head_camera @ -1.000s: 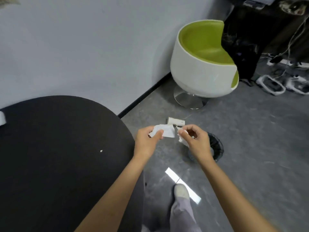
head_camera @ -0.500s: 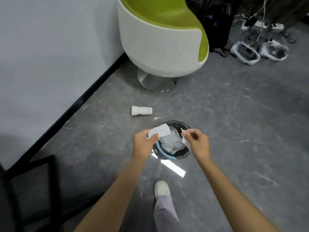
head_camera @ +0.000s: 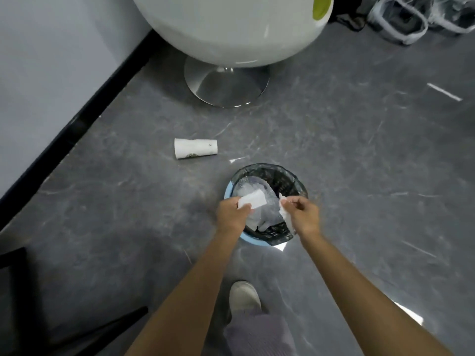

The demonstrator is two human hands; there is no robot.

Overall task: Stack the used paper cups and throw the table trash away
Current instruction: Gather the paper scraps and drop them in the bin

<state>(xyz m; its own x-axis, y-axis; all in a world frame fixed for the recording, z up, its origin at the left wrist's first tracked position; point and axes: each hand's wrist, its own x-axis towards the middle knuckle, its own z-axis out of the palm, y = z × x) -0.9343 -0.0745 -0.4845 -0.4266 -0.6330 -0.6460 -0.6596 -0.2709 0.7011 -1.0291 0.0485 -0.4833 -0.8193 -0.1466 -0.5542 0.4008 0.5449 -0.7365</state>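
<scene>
Both my hands hover over a small blue bin lined with a black bag and partly filled with clear plastic and paper. My left hand pinches a flat white paper scrap above the bin's near left rim. A crumpled white tissue hangs from the pinched fingers of my right hand over the near right rim. A white paper cup with a green logo lies on its side on the grey floor, left of and beyond the bin.
A white and green round chair on a chrome disc base stands beyond the bin. The wall with a black skirting runs along the left. Black table legs are at bottom left, my shoe below the bin, shoes top right.
I have walked from the black table to the bin. Both hands carried the paper and tissue forward and now hold them directly over the bin's opening.
</scene>
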